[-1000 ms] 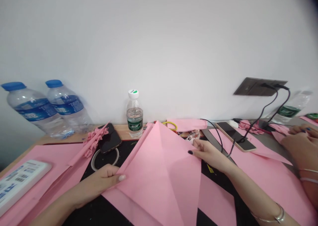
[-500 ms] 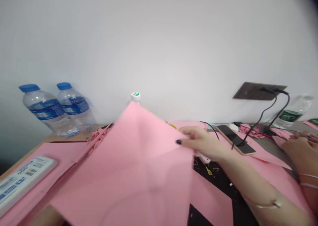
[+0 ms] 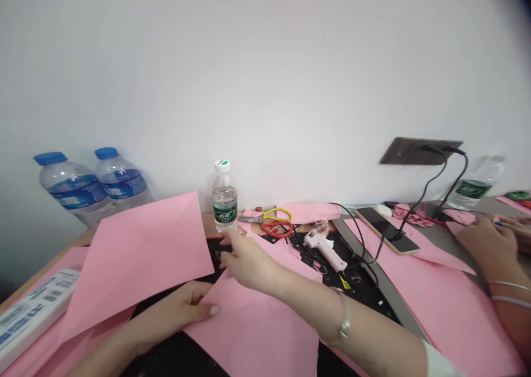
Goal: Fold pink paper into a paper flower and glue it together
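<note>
My left hand (image 3: pixel 186 309) pinches the left edge of a pink paper sheet (image 3: pixel 265 321), thumb on top and the other fingers partly hidden. My right hand (image 3: pixel 244 261) reaches over this sheet's far left corner. A dark gap shows between its bent fingers, and nothing is visible in them; its underside is hidden. Left of it, another pink sheet (image 3: pixel 145 250) is tilted over the pile, its right corner near my right fingertips but apart from them. Beneath both hands is a black mat (image 3: pixel 174 355).
Scissors (image 3: pixel 276 222), a pink glue gun (image 3: pixel 326 247) and cords lie behind. A water bottle (image 3: pixel 225 203) stands by the wall; two blue-capped bottles (image 3: pixel 74 186) are left. A white box (image 3: pixel 37 310) sits on paper. At right are a phone (image 3: pixel 388 230) and a co-worker's hands (image 3: pixel 489 241).
The raised pink sheet has gone down to the left, uncovering the bottle, scissors and glue gun. My right hand has moved left, and my left hand has come onto the other sheet's edge.
</note>
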### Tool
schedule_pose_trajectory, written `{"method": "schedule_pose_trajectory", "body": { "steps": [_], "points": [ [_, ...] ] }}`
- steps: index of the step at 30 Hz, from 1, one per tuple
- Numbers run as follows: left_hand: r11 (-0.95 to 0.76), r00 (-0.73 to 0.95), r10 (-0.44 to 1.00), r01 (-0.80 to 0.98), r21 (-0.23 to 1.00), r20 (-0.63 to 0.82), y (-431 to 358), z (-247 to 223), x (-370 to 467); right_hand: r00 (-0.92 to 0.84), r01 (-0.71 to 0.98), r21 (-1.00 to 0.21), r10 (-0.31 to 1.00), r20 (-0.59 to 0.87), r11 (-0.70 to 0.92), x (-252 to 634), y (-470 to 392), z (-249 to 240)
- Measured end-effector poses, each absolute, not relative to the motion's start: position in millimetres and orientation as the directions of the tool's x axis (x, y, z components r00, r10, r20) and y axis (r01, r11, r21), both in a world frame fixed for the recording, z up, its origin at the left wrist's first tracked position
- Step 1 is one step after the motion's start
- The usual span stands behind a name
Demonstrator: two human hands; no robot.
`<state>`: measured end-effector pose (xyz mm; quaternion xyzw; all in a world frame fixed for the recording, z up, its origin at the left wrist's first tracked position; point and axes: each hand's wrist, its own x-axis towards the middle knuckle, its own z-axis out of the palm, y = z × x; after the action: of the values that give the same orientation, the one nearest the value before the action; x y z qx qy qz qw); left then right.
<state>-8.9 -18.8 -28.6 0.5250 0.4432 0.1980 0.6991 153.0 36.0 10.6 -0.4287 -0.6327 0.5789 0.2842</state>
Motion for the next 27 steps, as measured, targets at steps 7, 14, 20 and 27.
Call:
{"method": "schedule_pose_trajectory", "body": {
  "steps": [7, 14, 20, 27],
  "points": [
    [0.393, 0.612, 0.703, 0.091, 0.915, -0.363, -21.3, -34.3, -10.2, -0.207, 0.5, -0.8, 0.942, 0.263, 0.333, 273.2, 13.1, 34.4],
    [0.45, 0.551, 0.736, 0.038, 0.892, -0.394, -19.5, -27.9, -12.5, -0.274, 0.634, -0.768, 0.955, -0.116, 0.089, 338.5, -1.4, 19.9],
    [0.522, 0.445, 0.786, -0.104, 0.847, -0.43, -17.4, -22.0, -8.6, -0.343, 0.226, -0.96, 0.909, -0.237, -0.165, 328.6, 2.6, 12.5],
    [0.479, 0.156, 0.861, -0.567, 0.67, -0.484, -6.9, -28.0, -9.6, -0.267, -0.333, -0.89, 0.937, -0.227, -0.311, 313.8, 17.7, -10.0]
  ]
}}
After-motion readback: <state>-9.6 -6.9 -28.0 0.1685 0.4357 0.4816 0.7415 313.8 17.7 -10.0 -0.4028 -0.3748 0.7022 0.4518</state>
